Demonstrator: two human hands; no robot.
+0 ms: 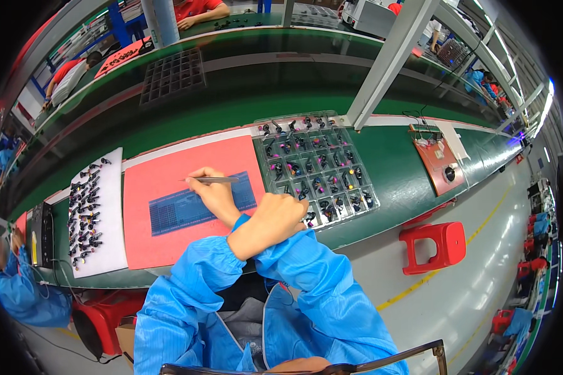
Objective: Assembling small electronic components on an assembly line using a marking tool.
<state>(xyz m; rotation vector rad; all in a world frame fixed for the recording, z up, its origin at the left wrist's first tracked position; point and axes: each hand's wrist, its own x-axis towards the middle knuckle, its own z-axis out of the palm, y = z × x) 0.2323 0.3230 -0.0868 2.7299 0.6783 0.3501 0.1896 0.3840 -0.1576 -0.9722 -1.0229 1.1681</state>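
Note:
My forearms, in blue sleeves, cross in front of me. My right hand (215, 195) is closed around metal tweezers (222, 180), their thin tip pointing left. Below the tweezers lies a dark blue printed sheet (187, 212) on a pink-red mat (150, 172). My left hand (270, 224) lies over the right forearm, fingers curled around the right sleeve (313, 259); its fingertips are partly hidden. Just beyond that hand stands a clear compartment tray (368, 181) holding small black parts, some with pink or orange ends.
At left, a white foam sheet (114, 219) carries rows of small black parts. A brown board (433, 164) with wires lies at right. A grey metal post (388, 69) rises from the bench's far edge. A red stool (453, 244) stands right. Other people work at left and across.

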